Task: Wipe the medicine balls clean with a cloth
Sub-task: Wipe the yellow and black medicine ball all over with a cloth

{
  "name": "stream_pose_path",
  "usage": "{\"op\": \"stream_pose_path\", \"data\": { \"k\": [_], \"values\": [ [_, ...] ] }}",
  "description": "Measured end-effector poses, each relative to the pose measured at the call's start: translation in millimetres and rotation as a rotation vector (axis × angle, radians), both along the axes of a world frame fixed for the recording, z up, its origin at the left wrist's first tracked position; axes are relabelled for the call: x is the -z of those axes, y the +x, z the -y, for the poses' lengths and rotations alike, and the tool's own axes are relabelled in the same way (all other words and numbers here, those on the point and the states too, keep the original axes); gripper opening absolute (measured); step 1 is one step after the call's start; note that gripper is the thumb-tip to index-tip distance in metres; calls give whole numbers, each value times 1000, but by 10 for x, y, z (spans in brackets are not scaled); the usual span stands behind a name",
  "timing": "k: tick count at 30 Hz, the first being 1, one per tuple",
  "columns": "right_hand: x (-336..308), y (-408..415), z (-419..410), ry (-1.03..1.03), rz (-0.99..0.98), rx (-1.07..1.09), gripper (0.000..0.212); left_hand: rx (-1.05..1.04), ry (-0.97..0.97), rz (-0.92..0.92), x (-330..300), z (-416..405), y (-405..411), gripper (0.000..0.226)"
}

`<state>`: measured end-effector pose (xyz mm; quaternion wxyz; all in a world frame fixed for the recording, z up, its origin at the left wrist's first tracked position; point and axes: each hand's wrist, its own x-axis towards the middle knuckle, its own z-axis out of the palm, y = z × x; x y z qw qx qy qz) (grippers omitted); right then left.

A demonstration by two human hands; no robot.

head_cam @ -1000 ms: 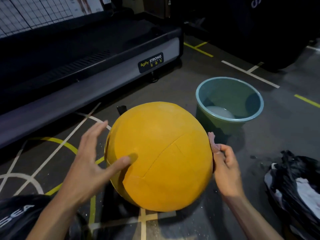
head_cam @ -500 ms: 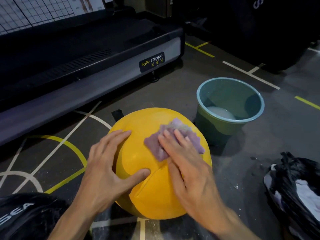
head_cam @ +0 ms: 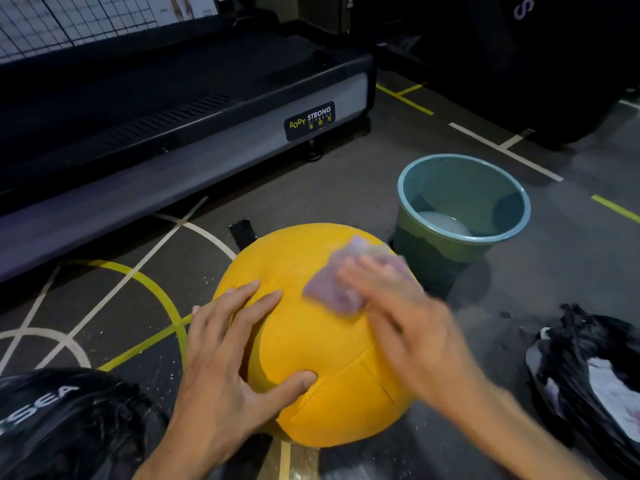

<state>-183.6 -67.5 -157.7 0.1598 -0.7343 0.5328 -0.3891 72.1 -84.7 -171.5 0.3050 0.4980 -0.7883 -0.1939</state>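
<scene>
Since half a second ago, our right hand (head_cam: 412, 317) is sliding the purple cloth (head_cam: 341, 287) rightward, fingers flat on it, across the yellow medicine ball (head_cam: 322, 344) on the floor; our left hand (head_cam: 228, 358), fingers spread, is steadying it as we press evenly.

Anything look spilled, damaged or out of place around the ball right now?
Pale specks and dust litter the floor beside the yellow ball. Nothing looks spilled near the bucket; the ball shows seams, no visible damage.

My cloth (head_cam: 341, 287) is pale purple against the plain orange-yellow ball (head_cam: 322, 344). The bucket (head_cam: 464, 206) is teal with a lighter blue rim, and the dark grey floor (head_cam: 346, 188) carries yellow and white lines.
</scene>
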Motion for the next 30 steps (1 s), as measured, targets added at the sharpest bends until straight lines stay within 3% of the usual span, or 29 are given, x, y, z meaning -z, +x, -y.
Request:
{"op": "stream_pose_path", "data": {
  "k": [2,4,6,8,10,13,16,20,24,28,30],
  "values": [
    [-55,-228,157,110,130,263,45,-4,3,-11,16,-24,-25,89],
    [-123,-148,173,120,169,354,40,12,-4,-25,22,-44,-64,88],
    [-183,225,38,27,157,182,40,24,-13,-19,32,-44,-75,87],
    [-145,509,-162,-45,4,-71,37,29,-47,7,66,-64,-74,84],
    [-123,441,-167,-82,-56,-149,39,30,-68,6,78,-85,-65,80],
    [-170,23,98,45,151,112,42,43,-26,-8,65,-118,-72,80],
    [-110,-268,271,245,168,346,34,65,35,-30,-12,-198,-45,77],
    [-110,-125,-82,285,242,315,38,-17,130,-185,-306,-103,84,53],
    [-81,31,-498,243,327,219,40,17,229,-110,-412,-22,156,62],
    [70,-149,-519,373,405,422,35,49,263,-96,-375,-187,167,65],
    [21,-45,-547,325,381,402,40,46,252,-84,-373,-222,166,67]
  ]
}}
